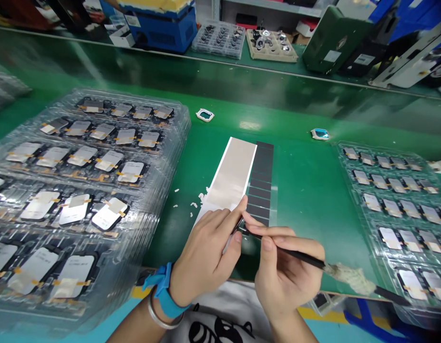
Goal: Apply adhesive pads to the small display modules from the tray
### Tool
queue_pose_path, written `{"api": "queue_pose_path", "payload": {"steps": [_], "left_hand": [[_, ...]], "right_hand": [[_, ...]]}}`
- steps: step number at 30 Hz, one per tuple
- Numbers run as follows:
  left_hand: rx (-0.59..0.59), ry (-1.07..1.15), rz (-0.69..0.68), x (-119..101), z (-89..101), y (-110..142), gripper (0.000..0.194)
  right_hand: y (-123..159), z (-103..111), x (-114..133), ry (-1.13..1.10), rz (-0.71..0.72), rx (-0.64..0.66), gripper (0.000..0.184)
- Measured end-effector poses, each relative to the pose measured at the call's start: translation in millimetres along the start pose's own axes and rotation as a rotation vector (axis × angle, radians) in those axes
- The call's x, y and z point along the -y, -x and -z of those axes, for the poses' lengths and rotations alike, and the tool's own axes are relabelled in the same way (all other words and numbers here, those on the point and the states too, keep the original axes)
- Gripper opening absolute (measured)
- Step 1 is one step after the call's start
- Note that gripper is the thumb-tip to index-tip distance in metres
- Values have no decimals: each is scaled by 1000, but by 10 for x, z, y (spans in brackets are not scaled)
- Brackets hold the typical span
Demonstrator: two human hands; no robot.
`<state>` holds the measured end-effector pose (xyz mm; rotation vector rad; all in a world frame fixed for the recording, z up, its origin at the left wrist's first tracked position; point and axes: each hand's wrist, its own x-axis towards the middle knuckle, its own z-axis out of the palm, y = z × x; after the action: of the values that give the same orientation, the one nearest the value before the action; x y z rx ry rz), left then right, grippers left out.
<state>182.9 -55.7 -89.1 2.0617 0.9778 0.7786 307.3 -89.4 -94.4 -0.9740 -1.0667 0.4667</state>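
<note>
My left hand [215, 245], with a blue band and a silver bangle at the wrist, is closed around a small dark-edged flat part [236, 226], mostly hidden by the fingers. Pinched in my right hand [290, 269] is a slim black stick-like tool [302, 257], its rear wrapped in pale, frayed material. The tool's tip meets the part between both hands; exact contact is hidden. Just beyond the fingers lie a beige sheet with white edges [232, 171] and a strip of dark rectangular stickers [262, 164] on clear backing.
Stacked clear trays [170, 138] of small screen modules fill the left. Another clear tray [366, 224] of modules is at right. Two small framed pieces, one left [205, 115] and one right [320, 134], lie farther back. White scraps [194, 205] dot the green bench. A shelf [220, 64] holds boxes and equipment.
</note>
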Motion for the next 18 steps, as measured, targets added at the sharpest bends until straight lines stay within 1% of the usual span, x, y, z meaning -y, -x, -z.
{"api": "queue_pose_path", "payload": {"steps": [4,18], "left_hand": [[-3,0,-1,4,-5,0,54],[-4,4,0,4,-10,3,55]], "right_hand": [[0,-7,2,30,-5,-4,22],[6,-18,-5,27,-6,-23,23]]}}
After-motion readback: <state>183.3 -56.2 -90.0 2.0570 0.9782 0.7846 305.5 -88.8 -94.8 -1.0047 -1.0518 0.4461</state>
